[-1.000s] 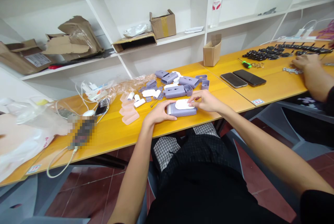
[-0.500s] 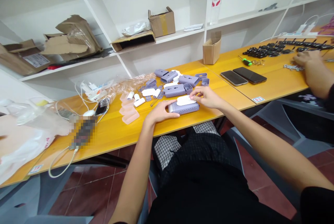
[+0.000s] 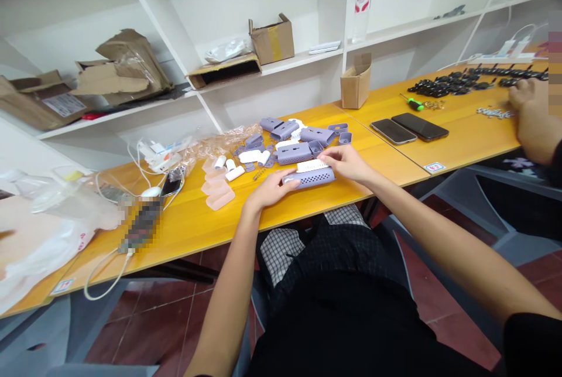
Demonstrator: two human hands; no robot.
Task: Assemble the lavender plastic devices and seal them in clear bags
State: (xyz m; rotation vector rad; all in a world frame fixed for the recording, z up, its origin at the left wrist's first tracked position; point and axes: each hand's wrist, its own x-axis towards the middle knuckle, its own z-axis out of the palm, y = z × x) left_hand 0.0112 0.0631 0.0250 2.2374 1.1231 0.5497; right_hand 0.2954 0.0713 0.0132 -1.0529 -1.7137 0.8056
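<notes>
A purple perforated plastic case point(image 3: 312, 177) lies on the yellow table point(image 3: 193, 222) near its front edge. My left hand point(image 3: 268, 191) grips the case's left end, fingers curled round it. My right hand point(image 3: 345, 163) pinches a white ribbed part point(image 3: 309, 166) that sits along the top of the case. Behind the case lies a heap of more purple housings point(image 3: 294, 134) and small white pieces point(image 3: 232, 167).
Pale pink plastic parts point(image 3: 216, 187), crumpled clear wrap point(image 3: 219, 141), chargers and cables point(image 3: 158, 157) lie to the left. Two phones point(image 3: 408, 128), a small carton point(image 3: 356, 85) and black parts point(image 3: 443, 87) are on the right table, where another person's hand point(image 3: 529, 113) works. Shelves behind hold cardboard boxes.
The case has been tipped so its perforated side faces me, and the white part now stands along its top edge. The other person's hand has drawn to the right.
</notes>
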